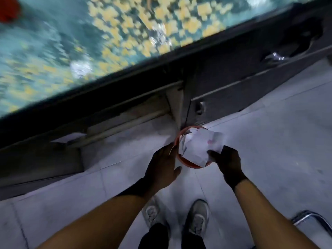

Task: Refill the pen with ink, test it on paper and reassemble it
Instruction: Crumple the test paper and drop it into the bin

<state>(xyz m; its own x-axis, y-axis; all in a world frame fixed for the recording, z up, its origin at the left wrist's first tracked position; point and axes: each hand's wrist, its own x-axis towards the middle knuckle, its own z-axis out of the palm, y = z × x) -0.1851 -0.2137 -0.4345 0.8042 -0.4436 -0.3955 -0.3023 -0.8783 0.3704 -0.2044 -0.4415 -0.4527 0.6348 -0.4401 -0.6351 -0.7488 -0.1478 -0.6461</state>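
A pale tiled floor [269,141] with thin grout lines fills the lower half of the tilted, motion-blurred view. Above it runs the dark front of a desk [224,83], its drawer panels edged in lighter trim, with a small metal lock [201,107] on one. The top carries a teal cover [71,42] patterned in yellow. A chrome chair frame [312,220] shows at lower right.
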